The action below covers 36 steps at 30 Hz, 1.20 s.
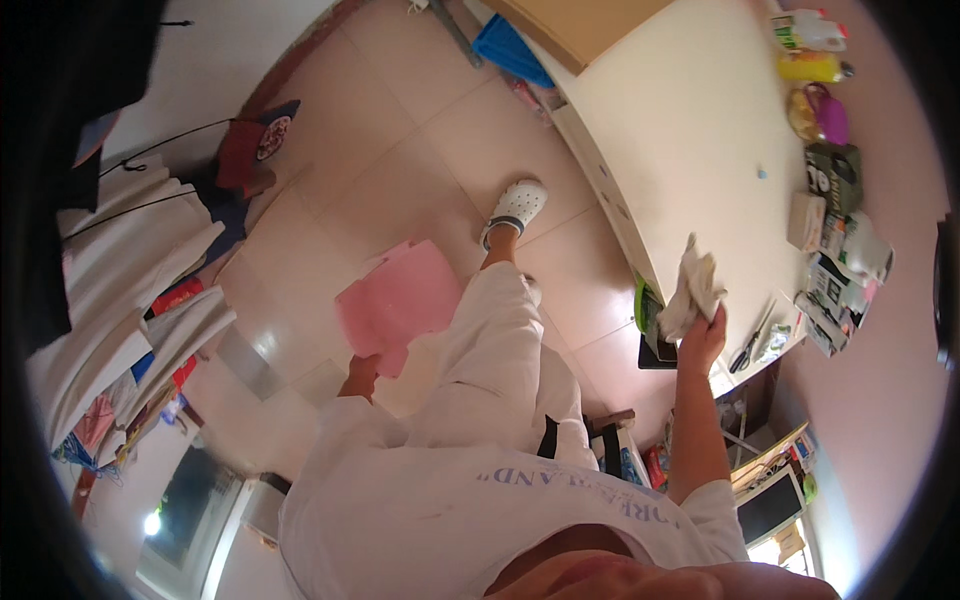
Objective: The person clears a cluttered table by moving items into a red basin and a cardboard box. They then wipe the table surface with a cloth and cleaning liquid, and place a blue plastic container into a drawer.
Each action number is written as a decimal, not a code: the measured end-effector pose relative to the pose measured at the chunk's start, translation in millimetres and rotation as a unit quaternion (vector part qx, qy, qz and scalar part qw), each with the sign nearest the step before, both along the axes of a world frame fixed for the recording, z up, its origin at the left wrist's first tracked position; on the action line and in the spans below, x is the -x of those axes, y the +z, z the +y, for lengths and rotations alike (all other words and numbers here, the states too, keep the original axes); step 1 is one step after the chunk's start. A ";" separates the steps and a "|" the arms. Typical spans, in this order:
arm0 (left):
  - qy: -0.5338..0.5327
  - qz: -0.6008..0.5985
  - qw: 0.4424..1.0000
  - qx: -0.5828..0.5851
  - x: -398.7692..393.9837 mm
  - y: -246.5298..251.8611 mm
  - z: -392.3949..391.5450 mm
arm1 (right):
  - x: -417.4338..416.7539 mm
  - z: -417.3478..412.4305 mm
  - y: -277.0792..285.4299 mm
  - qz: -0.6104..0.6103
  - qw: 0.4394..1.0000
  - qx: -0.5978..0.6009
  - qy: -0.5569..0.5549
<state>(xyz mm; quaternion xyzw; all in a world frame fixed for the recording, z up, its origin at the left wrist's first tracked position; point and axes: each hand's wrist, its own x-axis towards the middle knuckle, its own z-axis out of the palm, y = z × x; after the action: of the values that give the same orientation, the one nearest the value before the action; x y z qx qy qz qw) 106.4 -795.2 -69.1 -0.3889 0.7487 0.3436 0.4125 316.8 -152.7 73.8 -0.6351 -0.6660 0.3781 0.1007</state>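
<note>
My left hand (pixel 364 376), low at the left, grips the lower edge of a pink plastic object (pixel 405 300), whose exact kind I cannot tell. It hangs over the tiled floor beside my left leg. At the right, my right hand (pixel 703 343) is closed around a crumpled off-white cloth (pixel 690 289), held at the near end of a white table (pixel 660 135). Scissors with dark handles (pixel 752 341) lie on the tabletop just right of that hand. A small blue thing (pixel 762 174) rests farther along the table.
Bottles (pixel 814 67), bags and boxes line the table's wall side; a cardboard box (pixel 585 26) sits at its far end. A green-rimmed dark bin (pixel 651 330) stands beside the table. White clothes (pixel 127 300) hang at the left. A blue item (pixel 514 52) is by the table's far edge.
</note>
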 end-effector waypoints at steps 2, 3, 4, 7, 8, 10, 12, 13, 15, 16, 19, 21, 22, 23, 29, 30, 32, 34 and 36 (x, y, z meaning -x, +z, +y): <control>-0.029 -0.041 0.999 0.004 -3.3 -11.4 0.4 | 42.8 22.6 -18.0 -0.034 0.989 -0.113 0.090; -0.058 -0.075 0.995 0.036 -5.8 -19.4 0.4 | 55.4 34.7 -32.8 -0.037 0.976 -0.165 0.139; -0.087 -0.106 0.988 0.070 -8.9 -29.7 -4.0 | 71.8 43.1 -44.6 -0.018 0.971 -0.182 0.156; -0.143 -0.104 0.976 0.124 -27.7 -52.9 1.2 | 113.0 50.3 -75.7 -0.014 0.955 -0.203 0.217; -0.157 -0.086 0.974 0.136 -32.2 -59.2 7.0 | 120.7 49.5 -87.0 -0.021 0.949 -0.205 0.238; -0.166 -0.044 0.965 0.199 -31.0 -71.8 -0.7 | 121.0 42.4 -112.1 -0.047 0.938 -0.211 0.272; -0.155 -0.026 0.956 0.246 -34.9 -77.3 -1.5 | 121.9 36.7 -126.2 -0.059 0.922 -0.250 0.291; -0.134 -0.028 0.956 0.260 -39.6 -76.0 19.0 | 121.6 37.0 -135.3 -0.053 0.909 -0.283 0.300; -0.146 -0.009 0.947 0.286 -34.6 -69.9 29.8 | 118.5 40.6 -151.0 -0.038 0.889 -0.342 0.302; -0.177 0.007 0.939 0.294 -33.2 -69.6 26.8 | 117.0 41.2 -155.2 -0.040 0.885 -0.348 0.305; -0.219 0.119 0.924 0.289 -8.8 -67.3 36.4 | 112.5 40.4 -159.5 -0.051 0.878 -0.359 0.311; -0.269 0.152 0.918 0.249 24.4 -57.1 64.7 | 113.2 39.7 -159.7 -0.061 0.878 -0.360 0.309; -0.317 0.139 0.913 0.216 47.7 -45.8 85.7 | 110.0 39.6 -164.8 -0.058 0.884 -0.354 0.300; -0.332 0.121 0.909 0.223 57.7 -43.0 95.5 | 110.9 39.4 -163.6 -0.056 0.886 -0.350 0.299; -0.512 -0.053 0.827 0.226 112.9 -70.8 126.7 | 118.7 35.6 -160.0 -0.065 0.900 -0.322 0.288; -0.539 -0.085 0.800 0.250 113.3 -78.2 121.3 | 118.2 35.6 -157.7 -0.070 0.899 -0.313 0.299; -0.667 -0.132 0.684 0.264 114.4 -103.2 87.5 | 116.7 36.6 -155.5 -0.074 0.904 -0.289 0.307; -0.680 -0.188 0.673 0.221 131.2 -124.9 43.3 | 118.2 35.8 -152.3 -0.079 0.913 -0.280 0.285; -0.650 -0.148 0.719 0.197 113.4 -111.3 49.1 | 118.6 35.5 -150.5 -0.074 0.913 -0.285 0.284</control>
<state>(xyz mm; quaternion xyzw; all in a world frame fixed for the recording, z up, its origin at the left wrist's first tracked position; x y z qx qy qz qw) -7.0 -746.1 -180.4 0.0748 0.7980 -0.2254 0.5539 198.2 -117.1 -76.7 -0.3904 -0.9030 0.1369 0.1159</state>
